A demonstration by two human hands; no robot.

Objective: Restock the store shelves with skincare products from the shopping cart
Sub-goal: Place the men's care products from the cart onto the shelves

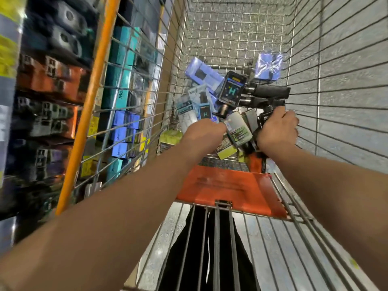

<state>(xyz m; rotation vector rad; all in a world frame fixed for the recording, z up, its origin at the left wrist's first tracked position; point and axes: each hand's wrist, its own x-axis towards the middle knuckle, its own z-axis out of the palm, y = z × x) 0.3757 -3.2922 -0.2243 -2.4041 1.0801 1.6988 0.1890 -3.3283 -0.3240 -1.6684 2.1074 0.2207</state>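
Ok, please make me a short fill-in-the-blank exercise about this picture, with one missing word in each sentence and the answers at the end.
1. Both hands reach down into the wire shopping ____, whose side wall is a metal grid.
2. The folded child seat flap near the person is ____ in colour.
3. The store shelves stand on the person's ____ side.
4. The right hand holds several ____ bottles, while the left hand reaches among the boxes.

Answers: cart; orange; left; dark

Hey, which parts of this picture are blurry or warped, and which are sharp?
Head view: shelf boxes at left are smeared by motion blur; cart wires bow from wide-angle distortion; left hand, right hand and products are fairly sharp.
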